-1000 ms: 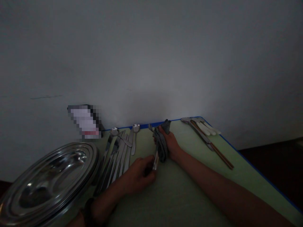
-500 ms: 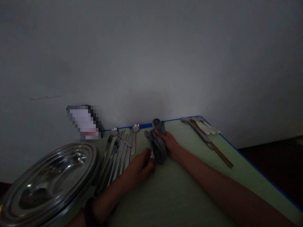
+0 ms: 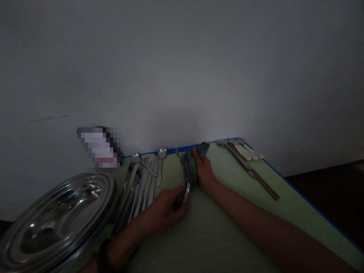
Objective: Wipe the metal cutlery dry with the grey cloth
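My left hand [image 3: 170,206] pinches a metal spoon [image 3: 187,192] by the end of its handle. The rest of the spoon is covered by a grey checked cloth [image 3: 189,167]. My right hand [image 3: 205,170] is closed round that cloth, its thumb lying on top. Both hands are just above the middle of the table, in front of the wall. To the left of my left hand lie several metal knives [image 3: 148,184] in a row, with one small spoon [image 3: 162,153] beside them and another spoon [image 3: 136,158] across them.
Stacked oval metal trays [image 3: 68,223] fill the table's left side. A blurred-out phone-like object [image 3: 99,146] leans on the wall [image 3: 182,76]. At the right lie chopsticks [image 3: 265,184], spoons and knives, and white-handled cutlery [image 3: 244,151]. The green table [image 3: 227,231] has a blue edge.
The cloth has turned and shifted slightly right with my right hand, covering the spoon's bowl that showed above it. My left hand is slightly lower, and more of the handle shows.
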### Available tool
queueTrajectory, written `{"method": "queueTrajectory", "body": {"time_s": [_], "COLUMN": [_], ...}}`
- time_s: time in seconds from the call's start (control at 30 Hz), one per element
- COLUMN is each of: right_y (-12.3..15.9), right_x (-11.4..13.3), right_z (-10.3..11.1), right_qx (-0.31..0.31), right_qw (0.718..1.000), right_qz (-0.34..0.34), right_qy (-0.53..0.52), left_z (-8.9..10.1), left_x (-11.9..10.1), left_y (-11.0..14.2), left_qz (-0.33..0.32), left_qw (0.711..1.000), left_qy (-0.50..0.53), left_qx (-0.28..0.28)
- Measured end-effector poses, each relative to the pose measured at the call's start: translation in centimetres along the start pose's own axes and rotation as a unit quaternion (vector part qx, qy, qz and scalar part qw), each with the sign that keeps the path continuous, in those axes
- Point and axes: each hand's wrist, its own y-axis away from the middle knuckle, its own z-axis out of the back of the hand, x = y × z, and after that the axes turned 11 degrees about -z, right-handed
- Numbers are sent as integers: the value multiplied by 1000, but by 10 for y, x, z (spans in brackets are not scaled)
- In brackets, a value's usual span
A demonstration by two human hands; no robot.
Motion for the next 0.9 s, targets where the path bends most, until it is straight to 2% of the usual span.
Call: {"method": "queueTrajectory", "body": {"time_s": [0.1, 0.2, 0.4, 0.57, 0.73, 0.9], "right_y": [2, 3, 8, 8, 9, 8], "right_x": [3, 5, 5, 3, 5, 4], "right_z": [-2, -3, -6, -3, -3, -2], "right_qx": [43, 56, 103, 111, 113, 100], "right_qw": [997, 994, 990, 990, 989, 989], "right_qz": [-48, -70, -95, -78, -80, -81], "right_qy": [-48, -67, -16, 24, 48, 68], "left_z": [0, -2, -2, -2, -4, -5], "left_x": [0, 1, 2, 4, 4, -2], "left_y": [0, 0, -2, -5, -7, -6], "left_qz": [15, 22, 40, 52, 68, 69], "left_qw": [999, 996, 991, 990, 993, 992], "left_qy": [46, 81, 122, 124, 85, 42], "left_qx": [-5, -16, -48, -51, -50, -96]}}
